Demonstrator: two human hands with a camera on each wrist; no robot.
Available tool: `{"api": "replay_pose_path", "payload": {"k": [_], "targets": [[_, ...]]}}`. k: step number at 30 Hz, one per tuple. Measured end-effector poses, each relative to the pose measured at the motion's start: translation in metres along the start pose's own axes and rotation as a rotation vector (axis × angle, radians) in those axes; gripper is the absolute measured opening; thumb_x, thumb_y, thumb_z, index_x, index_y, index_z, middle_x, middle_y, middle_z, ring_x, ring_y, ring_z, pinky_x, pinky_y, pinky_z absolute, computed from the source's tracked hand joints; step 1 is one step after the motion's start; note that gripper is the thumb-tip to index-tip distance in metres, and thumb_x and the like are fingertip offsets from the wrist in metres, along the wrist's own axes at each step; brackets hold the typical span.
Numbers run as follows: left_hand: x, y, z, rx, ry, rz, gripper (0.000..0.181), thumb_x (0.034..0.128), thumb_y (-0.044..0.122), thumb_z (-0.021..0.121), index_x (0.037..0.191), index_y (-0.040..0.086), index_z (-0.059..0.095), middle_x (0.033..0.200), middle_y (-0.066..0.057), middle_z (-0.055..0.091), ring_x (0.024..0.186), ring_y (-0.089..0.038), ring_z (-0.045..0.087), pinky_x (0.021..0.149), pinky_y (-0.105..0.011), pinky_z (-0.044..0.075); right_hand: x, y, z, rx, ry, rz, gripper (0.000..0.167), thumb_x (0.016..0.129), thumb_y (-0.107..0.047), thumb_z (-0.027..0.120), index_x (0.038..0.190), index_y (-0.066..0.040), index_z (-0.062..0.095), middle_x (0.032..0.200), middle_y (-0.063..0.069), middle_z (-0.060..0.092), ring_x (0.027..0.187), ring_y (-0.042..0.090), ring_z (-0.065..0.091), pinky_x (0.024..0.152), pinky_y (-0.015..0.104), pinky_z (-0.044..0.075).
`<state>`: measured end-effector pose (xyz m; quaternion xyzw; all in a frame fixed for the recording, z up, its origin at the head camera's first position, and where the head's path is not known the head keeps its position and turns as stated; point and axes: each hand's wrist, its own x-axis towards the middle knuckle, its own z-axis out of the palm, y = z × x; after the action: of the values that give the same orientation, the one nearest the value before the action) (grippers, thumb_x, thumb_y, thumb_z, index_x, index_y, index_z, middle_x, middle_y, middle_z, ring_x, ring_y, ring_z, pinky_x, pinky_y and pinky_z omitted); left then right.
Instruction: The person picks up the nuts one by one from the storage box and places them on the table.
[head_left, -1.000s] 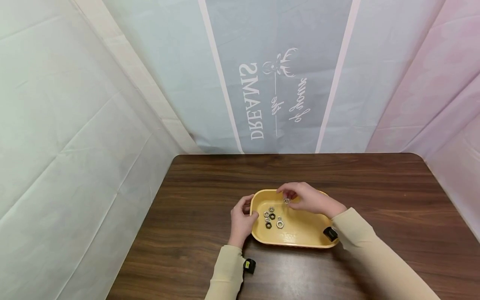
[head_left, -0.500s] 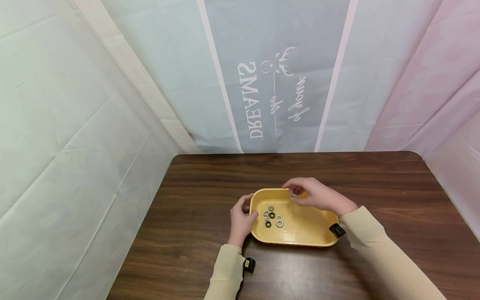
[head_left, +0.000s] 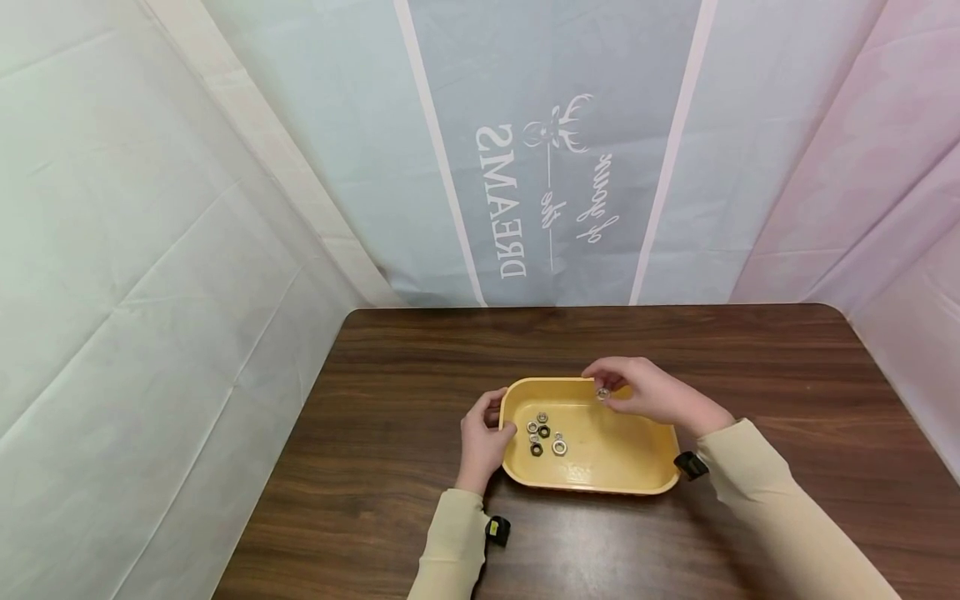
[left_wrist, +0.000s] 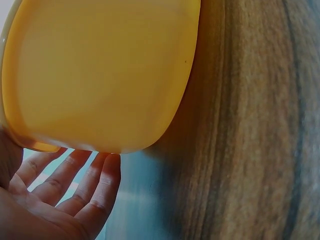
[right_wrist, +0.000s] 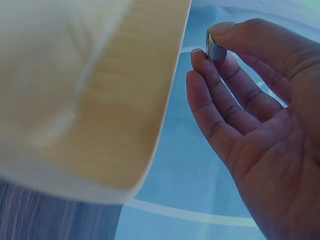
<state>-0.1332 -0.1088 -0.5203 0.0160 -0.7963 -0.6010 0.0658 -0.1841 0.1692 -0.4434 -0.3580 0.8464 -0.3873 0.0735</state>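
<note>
A yellow tray (head_left: 615, 450) stands on the table, with several silver and black nuts (head_left: 559, 447) lying in its left half. My left hand (head_left: 483, 437) grips the tray's left end, thumb over the rim; in the left wrist view its fingers (left_wrist: 102, 187) touch the outer wall. Above the tray's back right part, my right hand (head_left: 648, 392) pinches a silver nut (head_left: 603, 393) between thumb and fingertips. The right wrist view shows this nut (right_wrist: 217, 52) held edge-on, apart from the tray wall (right_wrist: 145, 100).
The dark wooden table (head_left: 420, 350) extends around the tray on all sides. Light fabric walls (head_left: 360, 150) rise behind the table and at both sides. Black wrist cameras (head_left: 498, 530) sit on both sleeves.
My right hand has moved to the right above the tray, with the silver nut still pinched in it. The left hand and the nuts in the tray have stayed in place.
</note>
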Motion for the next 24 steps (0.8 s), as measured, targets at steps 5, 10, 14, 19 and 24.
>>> {"api": "replay_pose_path", "payload": {"k": [5,10,14,19,24], "targets": [[0.0,-0.001,0.0,-0.005,-0.001,-0.006,0.056,0.0714,-0.015,0.06,0.121,0.011,0.065,0.105,-0.011,0.063,0.086,-0.028,0.065,0.062,-0.026,0.054,-0.005,0.003,-0.005,-0.026,0.02,0.025,0.039,0.078,0.007,0.069,0.116,0.002,0.061,0.092,0.003,0.063,0.088,0.017,0.06,0.079,0.035,0.053],[0.001,-0.002,-0.001,-0.007,-0.006,0.003,0.056,0.0711,-0.015,0.06,0.121,0.011,0.065,0.105,-0.012,0.064,0.086,-0.028,0.065,0.063,-0.026,0.054,-0.01,0.009,-0.01,-0.041,0.049,0.037,0.04,0.078,0.007,0.07,0.116,0.0,0.062,0.092,0.001,0.064,0.088,0.016,0.06,0.08,0.035,0.052],[0.002,-0.002,-0.002,-0.003,-0.013,0.0,0.056,0.0706,-0.015,0.06,0.12,0.011,0.065,0.105,-0.012,0.064,0.086,-0.028,0.065,0.062,-0.026,0.054,-0.015,0.014,-0.013,-0.035,0.062,0.06,0.041,0.078,0.008,0.071,0.116,-0.002,0.062,0.092,0.002,0.063,0.088,0.016,0.06,0.08,0.037,0.052],[0.004,-0.002,-0.003,-0.005,-0.016,-0.007,0.057,0.0699,-0.014,0.059,0.12,0.012,0.065,0.106,-0.01,0.064,0.087,-0.028,0.065,0.061,-0.026,0.054,-0.023,0.021,-0.019,-0.049,0.093,0.064,0.042,0.077,0.01,0.07,0.116,-0.003,0.061,0.091,0.004,0.063,0.087,0.016,0.06,0.078,0.039,0.052],[0.006,-0.004,-0.003,-0.002,-0.01,-0.003,0.057,0.0696,-0.014,0.06,0.12,0.013,0.065,0.105,-0.009,0.064,0.086,-0.027,0.065,0.06,-0.027,0.054,-0.032,0.028,-0.025,-0.065,0.131,0.054,0.043,0.077,0.01,0.071,0.116,-0.005,0.061,0.091,0.002,0.062,0.085,0.017,0.061,0.076,0.038,0.053]]}}
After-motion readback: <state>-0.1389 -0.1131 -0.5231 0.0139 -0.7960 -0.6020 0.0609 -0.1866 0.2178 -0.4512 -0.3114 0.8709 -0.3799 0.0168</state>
